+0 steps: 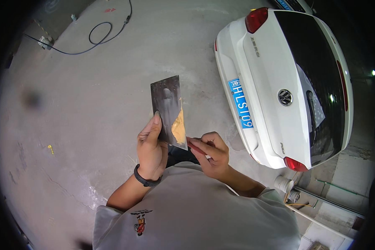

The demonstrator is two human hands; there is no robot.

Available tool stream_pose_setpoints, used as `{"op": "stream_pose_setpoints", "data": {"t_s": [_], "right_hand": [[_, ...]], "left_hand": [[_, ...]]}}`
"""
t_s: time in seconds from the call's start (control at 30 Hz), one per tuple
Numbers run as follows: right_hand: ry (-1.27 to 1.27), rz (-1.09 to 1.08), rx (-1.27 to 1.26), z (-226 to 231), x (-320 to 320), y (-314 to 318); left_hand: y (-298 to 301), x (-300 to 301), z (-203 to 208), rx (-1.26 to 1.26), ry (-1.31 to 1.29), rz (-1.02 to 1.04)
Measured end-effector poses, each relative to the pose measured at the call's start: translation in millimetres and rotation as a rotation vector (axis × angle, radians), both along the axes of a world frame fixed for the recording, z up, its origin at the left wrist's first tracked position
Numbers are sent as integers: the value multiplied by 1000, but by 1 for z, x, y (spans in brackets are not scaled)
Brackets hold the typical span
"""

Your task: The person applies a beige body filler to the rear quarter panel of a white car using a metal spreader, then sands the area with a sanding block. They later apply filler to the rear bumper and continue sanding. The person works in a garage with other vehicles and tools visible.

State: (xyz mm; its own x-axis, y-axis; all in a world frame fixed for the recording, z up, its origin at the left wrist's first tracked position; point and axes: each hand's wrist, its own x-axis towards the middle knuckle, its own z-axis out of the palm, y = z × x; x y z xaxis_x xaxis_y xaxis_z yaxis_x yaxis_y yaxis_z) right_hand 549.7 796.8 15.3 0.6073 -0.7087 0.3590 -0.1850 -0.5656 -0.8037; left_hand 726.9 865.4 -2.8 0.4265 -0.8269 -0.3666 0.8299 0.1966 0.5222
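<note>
L hand [151, 149], center frame: clamped on lower edge of a dark flat plate [169, 109], thumb up the near face, other fingers behind, not visible. Wrist roughly straight, black wristband [145, 179] on it, forearm comes up from lower left. Plate held near upright, tilted a bit to the right, above the chest, just left of center.

Plate looks thin, rigid, prob sheet metal: light, stiff, no flex visible. Edges likely sharp, surface smooth w/ dark smears, so could be slippery. Blob of tan-yellow paste [178, 128] sits on lower right part of plate, soft, will smear, so keep fingers off it. Best hold is where it is now: bottom-left edge, pinch, away from paste.

R hand [210, 153], just right of plate's lower corner: closed around a slim reddish tool [196, 146], fingers curled, thumb on top. Tool tip meets plate's bottom right corner by the paste; can't tell blade shape, mostly hidden. Tool looks light, rigid. R forearm comes in from lower right, elbow bent.

Outward: light grey shirt [196, 208] w/ small chest print fills lower frame. Concrete floor [91, 104] all round. White car [287, 83], rear end, right side of frame, well apart from the hands. Black cable [100, 35] looped upper left. Pale bucket [283, 183] lower right by the car's rear corner.
</note>
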Motion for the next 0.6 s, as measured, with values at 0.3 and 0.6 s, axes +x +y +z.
{"op": "stream_pose_setpoints", "data": {"t_s": [0.3, 0.6], "right_hand": [[-337, 57, 356, 8, 209, -183], [-337, 60, 326, 57, 335, -331]], "left_hand": [[-136, 182, 4, 34, -276, 202], [-287, 304, 39, 3, -381, 355]]}}
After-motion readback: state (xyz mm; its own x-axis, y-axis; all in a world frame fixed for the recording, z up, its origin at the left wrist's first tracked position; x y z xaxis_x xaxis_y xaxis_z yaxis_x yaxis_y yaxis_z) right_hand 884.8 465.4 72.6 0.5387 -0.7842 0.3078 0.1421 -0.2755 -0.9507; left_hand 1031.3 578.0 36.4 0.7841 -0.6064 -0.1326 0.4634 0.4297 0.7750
